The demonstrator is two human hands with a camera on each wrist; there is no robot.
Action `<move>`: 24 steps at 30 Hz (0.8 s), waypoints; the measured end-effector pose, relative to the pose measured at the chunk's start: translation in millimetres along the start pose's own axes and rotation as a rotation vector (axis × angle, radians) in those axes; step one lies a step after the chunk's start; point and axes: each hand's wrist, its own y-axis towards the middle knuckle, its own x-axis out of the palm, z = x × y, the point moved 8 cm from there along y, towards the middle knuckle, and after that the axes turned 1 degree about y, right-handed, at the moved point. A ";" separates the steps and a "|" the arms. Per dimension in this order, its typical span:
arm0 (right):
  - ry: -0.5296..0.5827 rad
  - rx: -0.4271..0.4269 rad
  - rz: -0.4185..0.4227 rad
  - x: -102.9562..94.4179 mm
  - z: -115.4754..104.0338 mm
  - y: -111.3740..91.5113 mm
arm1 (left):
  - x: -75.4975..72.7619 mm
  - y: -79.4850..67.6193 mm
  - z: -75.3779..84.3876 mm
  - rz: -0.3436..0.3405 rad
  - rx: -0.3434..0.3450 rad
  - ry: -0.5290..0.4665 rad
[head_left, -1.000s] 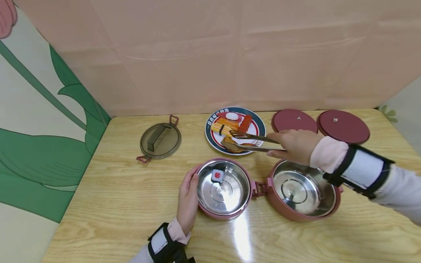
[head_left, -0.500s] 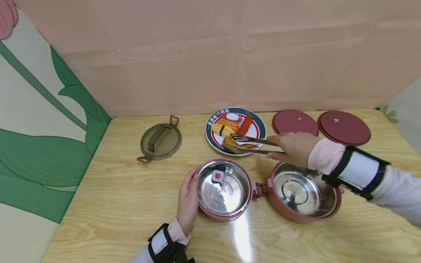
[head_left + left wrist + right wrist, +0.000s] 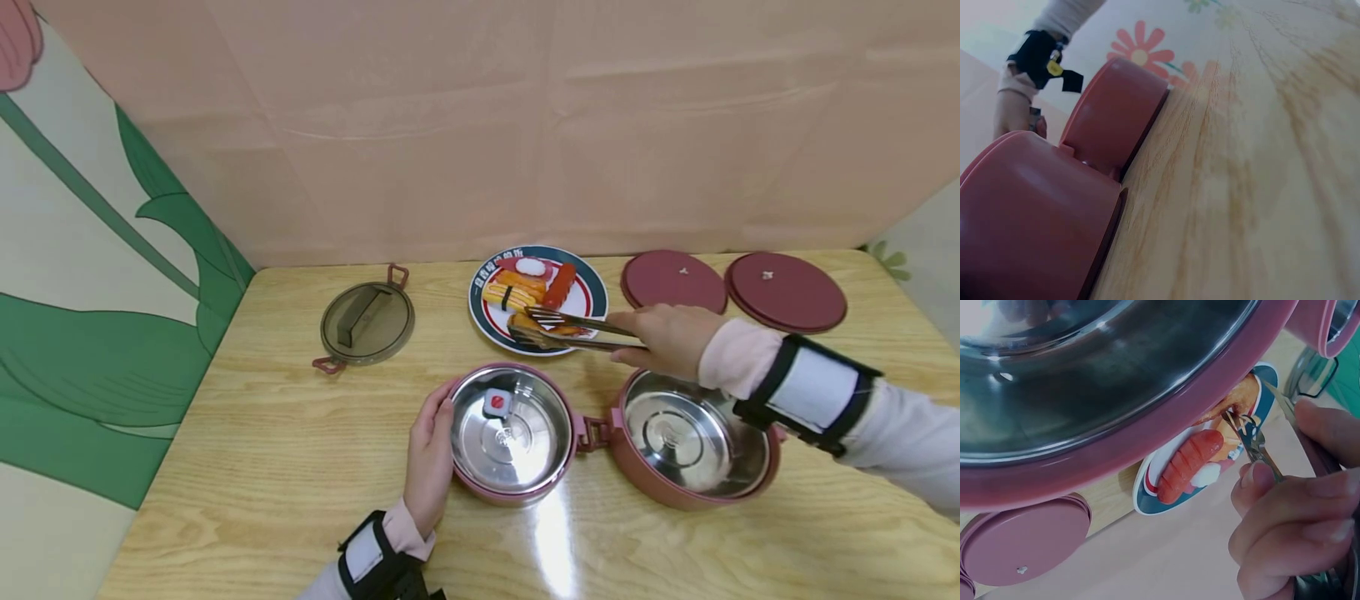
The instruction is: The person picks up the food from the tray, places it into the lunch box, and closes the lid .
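Observation:
My left hand (image 3: 430,458) holds the left side of the smaller pink steel-lined pot (image 3: 510,498), thumb at its rim. Inside lies a small pale sushi-like piece (image 3: 497,402) with a red centre. Metal food tongs (image 3: 600,342) are gripped in my right hand (image 3: 671,337), reaching left over the plate (image 3: 480,322). Their slotted tip and flat tip stand apart on either side of a golden-brown fried piece (image 3: 1242,395). A scored red sausage (image 3: 1190,464), a yellow piece with a dark band (image 3: 507,297), an orange piece and a pink-and-white piece share the plate.
The larger pink steel-lined pot (image 3: 686,493) stands beneath my right forearm, linked to the smaller by a clasp (image 3: 594,433). Two maroon lids (image 3: 671,282) lie at the back right. A translucent brown lid (image 3: 390,333) with clips is at the left. A pinkish sheet hangs behind the table.
My right hand has lowered slightly, bringing the tongs' tips down around the golden-brown piece. The left hand and both pots stay in place.

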 end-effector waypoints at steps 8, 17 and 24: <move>0.029 0.011 0.006 -0.6 2.0 0.4 | 0.4 -1.2 0.1 0.001 -0.005 0.001; 0.034 0.004 0.004 0.7 2.6 0.3 | 0.2 -1.5 0.0 0.003 -0.006 0.002; 0.075 0.017 0.061 -10.8 8.6 -2.2 | 0.7 -1.1 0.5 0.008 -0.006 -0.005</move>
